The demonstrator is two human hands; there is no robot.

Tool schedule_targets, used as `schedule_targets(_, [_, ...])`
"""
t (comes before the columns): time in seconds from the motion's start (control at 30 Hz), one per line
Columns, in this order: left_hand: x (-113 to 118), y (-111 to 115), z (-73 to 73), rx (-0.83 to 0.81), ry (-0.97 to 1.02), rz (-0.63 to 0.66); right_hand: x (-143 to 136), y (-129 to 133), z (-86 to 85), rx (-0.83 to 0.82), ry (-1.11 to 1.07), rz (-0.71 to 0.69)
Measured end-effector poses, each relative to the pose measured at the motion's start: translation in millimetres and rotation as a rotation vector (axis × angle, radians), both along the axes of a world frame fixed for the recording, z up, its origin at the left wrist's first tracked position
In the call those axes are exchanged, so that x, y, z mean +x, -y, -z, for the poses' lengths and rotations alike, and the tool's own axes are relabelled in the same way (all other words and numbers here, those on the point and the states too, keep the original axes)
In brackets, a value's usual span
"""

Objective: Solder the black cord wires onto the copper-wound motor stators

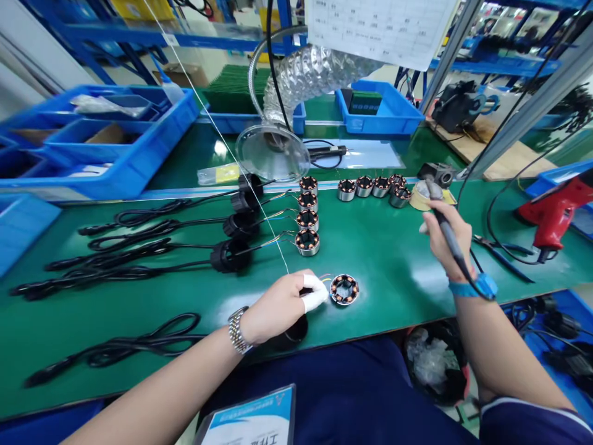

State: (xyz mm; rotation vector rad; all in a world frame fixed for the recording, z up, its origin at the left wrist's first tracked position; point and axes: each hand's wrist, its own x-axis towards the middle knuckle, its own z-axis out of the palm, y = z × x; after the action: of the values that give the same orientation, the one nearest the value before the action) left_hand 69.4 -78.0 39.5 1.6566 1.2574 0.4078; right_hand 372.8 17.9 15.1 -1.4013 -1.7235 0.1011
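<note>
My left hand (290,303), with white covers on its fingertips, pinches thin coloured wires (327,281) beside a motor stator (344,290) lying on the green bench. Under that hand is a black round cap (293,334), partly hidden, with a black cable (139,343) running left. My right hand (447,238) is closed round a soldering iron (448,235), whose tip end is over a round tip-cleaning pot (420,194). Left of centre, several stators (307,242) stand in a column, wired to black caps (230,254) with cables.
More stators (364,185) stand in a row at the back. A clear fume hood (273,153) on a foil duct (319,71) hangs behind them. Pliers (503,256) and a red heat gun (558,213) lie at right. Blue bins (162,148) line the back left.
</note>
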Motion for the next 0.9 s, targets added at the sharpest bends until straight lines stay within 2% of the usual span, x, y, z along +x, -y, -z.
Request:
schedule_targets(0.07, [0,0,0.8,0.003,-0.009,0.001,-24,32,-5.0,-0.019,0.013,-0.134])
schedule_targets(0.17, [0,0,3.1,0.042,-0.024,0.014,-50,70,-2.3,-0.041,0.026,-0.354])
schedule_targets(0.3, [-4,3,4.6,0.161,-0.012,0.017,-69,93,12.1,-0.096,0.105,-0.619])
schedule_targets(0.37, [-11,6,3.9,0.252,-0.012,-0.077,-74,96,19.6,-0.102,0.175,-0.69])
schedule_targets(0.5, [-33,15,1.6,0.41,0.026,-0.469,-82,95,33.9,-0.096,0.297,-0.729])
schedule_targets(0.53, [-37,17,1.7,0.451,0.046,-0.529,-83,94,37.3,-0.085,0.32,-0.73])
schedule_targets(0.57, [-40,19,2.4,0.486,0.051,-0.536,-84,93,40.2,-0.078,0.338,-0.735])
schedule_targets(0.63, [-40,20,6.1,0.483,-0.003,-0.423,-88,90,43.7,-0.079,0.347,-0.766])
schedule_targets(0.77, [-27,12,17.9,0.225,-0.053,-0.168,-92,87,34.8,-0.2,0.225,-0.805])
schedule_targets(0.83, [-23,6,20.0,0.111,-0.002,-0.117,-92,89,21.9,-0.343,0.086,-0.734])
schedule_targets(0.9, [-24,1,16.1,0.003,0.071,-0.088,-92,93,6.3,-0.519,-0.09,-0.627])
